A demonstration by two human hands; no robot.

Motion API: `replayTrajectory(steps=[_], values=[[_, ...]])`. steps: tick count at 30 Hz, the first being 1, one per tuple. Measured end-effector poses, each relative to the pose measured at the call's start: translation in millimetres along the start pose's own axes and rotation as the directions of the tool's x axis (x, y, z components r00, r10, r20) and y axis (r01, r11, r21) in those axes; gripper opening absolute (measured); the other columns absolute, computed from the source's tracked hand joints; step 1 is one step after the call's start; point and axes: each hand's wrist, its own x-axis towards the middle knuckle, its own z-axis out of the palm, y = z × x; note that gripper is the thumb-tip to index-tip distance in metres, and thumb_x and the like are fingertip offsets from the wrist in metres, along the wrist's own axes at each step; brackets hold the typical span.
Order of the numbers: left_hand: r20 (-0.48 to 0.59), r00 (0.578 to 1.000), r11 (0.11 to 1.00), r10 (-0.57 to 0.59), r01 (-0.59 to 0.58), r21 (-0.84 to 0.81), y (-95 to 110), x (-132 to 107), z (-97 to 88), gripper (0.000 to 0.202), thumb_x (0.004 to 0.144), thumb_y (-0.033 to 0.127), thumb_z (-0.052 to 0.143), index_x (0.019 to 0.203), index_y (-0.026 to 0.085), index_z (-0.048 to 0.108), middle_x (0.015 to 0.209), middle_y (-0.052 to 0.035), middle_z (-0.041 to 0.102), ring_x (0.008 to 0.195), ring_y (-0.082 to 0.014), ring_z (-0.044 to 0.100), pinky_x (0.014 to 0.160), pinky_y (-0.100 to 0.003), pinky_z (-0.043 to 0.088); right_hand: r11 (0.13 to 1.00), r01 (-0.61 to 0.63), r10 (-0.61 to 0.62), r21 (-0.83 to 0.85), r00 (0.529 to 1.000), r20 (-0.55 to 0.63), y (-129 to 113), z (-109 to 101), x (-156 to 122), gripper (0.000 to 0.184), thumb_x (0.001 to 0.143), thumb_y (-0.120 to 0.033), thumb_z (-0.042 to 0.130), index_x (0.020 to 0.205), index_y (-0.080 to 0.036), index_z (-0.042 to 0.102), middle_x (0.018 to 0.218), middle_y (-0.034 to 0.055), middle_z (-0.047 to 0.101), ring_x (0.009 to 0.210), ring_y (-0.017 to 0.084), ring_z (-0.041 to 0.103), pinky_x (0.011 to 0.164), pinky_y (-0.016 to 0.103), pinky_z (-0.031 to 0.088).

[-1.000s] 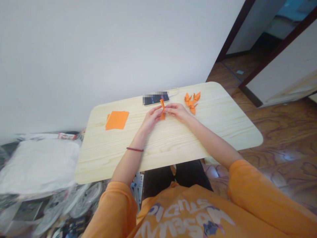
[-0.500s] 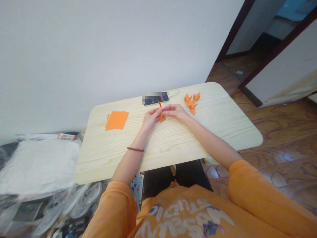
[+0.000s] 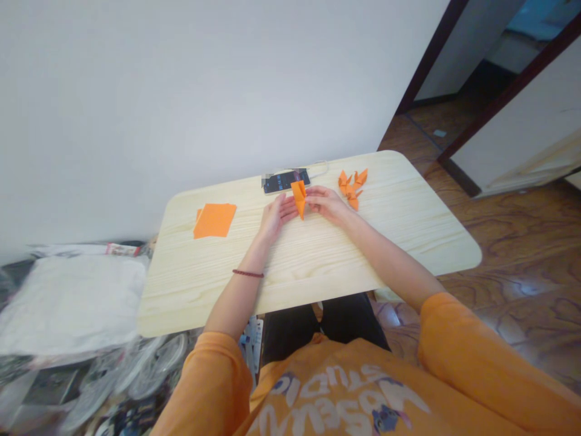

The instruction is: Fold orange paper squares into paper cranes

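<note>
Both my hands meet over the far middle of a pale wooden table (image 3: 318,260). Between them stands a partly folded orange paper (image 3: 299,197), a narrow pointed shape with its tip down. My left hand (image 3: 273,217) pinches its left side and my right hand (image 3: 327,203) pinches its right side. A stack of flat orange paper squares (image 3: 215,220) lies to the left. A small heap of finished orange folded figures (image 3: 351,184) sits just right of my right hand.
A dark phone (image 3: 285,180) with a white cable (image 3: 318,166) lies by the white wall behind my hands. Left of the table sits a heap of clear plastic bags (image 3: 68,303). At the right are a wooden floor (image 3: 521,230) and an open doorway.
The folded paper has been turned between my fingers: earlier it showed as a thin edge-on strip, now its broad pointed face is toward me. Hands stay in place.
</note>
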Motion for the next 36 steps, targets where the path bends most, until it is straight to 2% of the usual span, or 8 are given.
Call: replayTrajectory(steps=[7,12,23,30,36], values=[[-0.010,0.996,0.993,0.088,-0.087,0.079,-2,-3,6.5,0.046,0.058,0.046,0.081,0.086,0.012,0.069,0.083,-0.0091,0.073,0.076,-0.0166,0.069,0.076,-0.028,0.053,0.997,0.001,0.003,-0.078,0.999,0.046,1,2,-2,0.038,0.050,-0.025,0.084,0.080,-0.018,0.062,0.071,-0.0027,0.062,0.063,0.009,0.055,0.054,0.021,0.035],[-0.031,0.995,0.992,0.090,-0.087,0.086,-4,-1,6.4,0.044,0.053,0.042,0.084,0.082,0.013,0.069,0.080,-0.0079,0.073,0.070,-0.0157,0.068,0.072,-0.028,0.053,0.992,0.013,-0.005,-0.126,0.998,0.063,-2,5,-5,0.038,0.047,-0.024,0.084,0.076,-0.017,0.061,0.072,-0.0023,0.063,0.062,0.009,0.054,0.053,0.021,0.034],[-0.037,0.996,0.990,0.080,-0.075,0.122,-3,-4,8.9,0.044,0.055,0.044,0.080,0.083,0.012,0.070,0.079,-0.0084,0.072,0.071,-0.0160,0.068,0.070,-0.028,0.052,0.989,0.031,-0.020,-0.146,0.997,0.072,2,3,-3,0.039,0.047,-0.026,0.085,0.077,-0.017,0.061,0.078,-0.0012,0.063,0.067,0.009,0.056,0.055,0.022,0.036],[-0.098,0.994,0.998,0.045,-0.040,0.052,-4,3,4.4,0.036,0.070,0.048,0.062,0.078,0.014,0.067,0.078,-0.0091,0.072,0.076,-0.0213,0.069,0.067,-0.029,0.051,0.999,-0.007,0.009,-0.053,0.999,0.038,-6,4,-5,0.035,0.049,-0.023,0.082,0.076,-0.017,0.061,0.073,-0.0034,0.060,0.062,0.008,0.051,0.055,0.022,0.036],[-0.154,0.985,0.996,0.080,-0.086,-0.034,-5,7,2.0,0.017,0.067,0.030,0.062,0.076,0.015,0.067,0.083,-0.0070,0.074,0.092,-0.0263,0.068,0.079,-0.033,0.053,1.000,-0.020,0.020,0.008,0.999,0.032,-3,1,-4,0.037,0.056,-0.023,0.071,0.090,-0.021,0.057,0.072,-0.0038,0.061,0.064,0.011,0.054,0.060,0.024,0.043]])
